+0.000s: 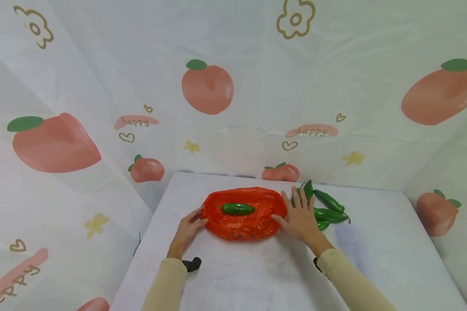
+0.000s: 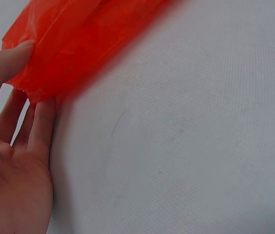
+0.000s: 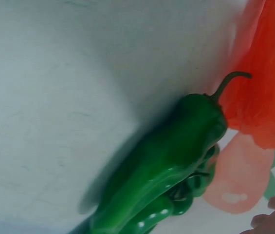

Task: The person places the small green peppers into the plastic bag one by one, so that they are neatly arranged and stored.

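Note:
A red plastic bag [image 1: 253,224] lies spread into an oval on the table, its rim raised around one green chili pepper [image 1: 238,209]. My left hand [image 1: 190,226] holds the bag's left edge, the thumb on one side and the fingers behind, as the left wrist view shows. At the bag's right edge is my right hand [image 1: 299,218], fingers spread and straight, with the thumb reaching over the rim. Just beyond that hand lies a pile of green peppers [image 1: 328,214], partly hidden by it. The right wrist view shows a long pepper [image 3: 166,151] beside the bag.
The white table [image 1: 257,276] ends at a back edge against a hanging cloth [image 1: 249,103] printed with peaches and flowers. Cloth also hangs along both sides. A black wrist strap part [image 1: 192,264] sticks out beside the left sleeve [image 1: 165,283].

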Available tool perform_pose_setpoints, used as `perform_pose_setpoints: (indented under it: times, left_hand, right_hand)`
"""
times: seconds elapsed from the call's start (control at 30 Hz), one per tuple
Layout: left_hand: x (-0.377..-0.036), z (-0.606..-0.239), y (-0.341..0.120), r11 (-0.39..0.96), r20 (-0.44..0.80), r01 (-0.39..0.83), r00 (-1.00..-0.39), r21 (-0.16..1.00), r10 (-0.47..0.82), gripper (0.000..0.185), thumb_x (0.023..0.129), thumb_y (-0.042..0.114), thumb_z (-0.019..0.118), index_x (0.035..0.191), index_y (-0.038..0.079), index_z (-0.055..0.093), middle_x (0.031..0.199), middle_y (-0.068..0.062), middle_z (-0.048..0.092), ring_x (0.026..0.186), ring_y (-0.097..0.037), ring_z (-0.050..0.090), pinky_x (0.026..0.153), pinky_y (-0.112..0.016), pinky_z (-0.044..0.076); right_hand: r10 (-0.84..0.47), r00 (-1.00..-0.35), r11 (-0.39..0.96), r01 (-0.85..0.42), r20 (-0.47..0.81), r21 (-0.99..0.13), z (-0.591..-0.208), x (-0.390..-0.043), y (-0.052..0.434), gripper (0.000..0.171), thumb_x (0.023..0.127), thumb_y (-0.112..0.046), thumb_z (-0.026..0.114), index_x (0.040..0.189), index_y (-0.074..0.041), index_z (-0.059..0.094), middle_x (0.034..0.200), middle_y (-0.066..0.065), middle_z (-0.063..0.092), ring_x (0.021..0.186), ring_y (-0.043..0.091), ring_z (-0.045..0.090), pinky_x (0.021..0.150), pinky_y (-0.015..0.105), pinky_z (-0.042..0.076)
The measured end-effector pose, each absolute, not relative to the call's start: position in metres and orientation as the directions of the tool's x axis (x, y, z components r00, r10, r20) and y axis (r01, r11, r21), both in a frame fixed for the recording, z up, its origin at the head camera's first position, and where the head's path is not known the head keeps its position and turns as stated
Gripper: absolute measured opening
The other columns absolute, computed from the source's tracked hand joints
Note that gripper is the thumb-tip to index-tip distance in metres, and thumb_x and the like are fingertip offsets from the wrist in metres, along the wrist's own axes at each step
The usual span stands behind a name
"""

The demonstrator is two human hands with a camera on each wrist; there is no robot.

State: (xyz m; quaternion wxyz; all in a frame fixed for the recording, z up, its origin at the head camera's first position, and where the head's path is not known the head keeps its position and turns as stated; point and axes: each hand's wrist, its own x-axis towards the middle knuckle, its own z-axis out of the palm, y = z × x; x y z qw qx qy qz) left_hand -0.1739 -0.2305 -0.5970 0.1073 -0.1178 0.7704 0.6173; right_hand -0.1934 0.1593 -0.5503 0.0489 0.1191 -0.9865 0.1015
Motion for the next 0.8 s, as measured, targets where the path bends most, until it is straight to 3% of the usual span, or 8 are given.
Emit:
perform_pose_setpoints:
  times: [0.3, 0.8]
  left_hand:
    - [-0.177, -0.604, -0.232, 0.219, -0.307, -0.314, -0.949, 0.924, -0.069, 0.051, 0.083, 0.039, 0.072, 0.129, 0.046, 0.054, 0.144, 0.009, 0.048, 0.14, -0.02, 0.038, 0.113, -0.045, 0.037]
    - [-0.177, -0.605, -0.233, 0.205, -0.313, -0.317, -0.948, 0.926, -0.053, 0.055, 0.08, 0.043, 0.073, 0.131, 0.044, 0.053, 0.145, 0.007, 0.047, 0.141, -0.021, 0.037, 0.112, -0.044, 0.038]
  right_hand:
    - [-0.21, -0.97, 0.958, -0.229, 0.12, -0.172, -0.557, -0.188, 0.174, 0.093, 0.082, -0.075, 0.044, 0.153, -0.018, 0.024, 0.159, 0.019, 0.014, 0.146, 0.045, 0.009, 0.111, 0.074, 0.005]
    - [-0.165, -0.978, 0.959, -0.19, 0.129, -0.211, -0.566, -0.178, 0.196, 0.091, 0.081, -0.071, 0.052, 0.151, -0.016, 0.029, 0.159, 0.022, 0.015, 0.143, 0.048, 0.013, 0.109, 0.076, 0.004]
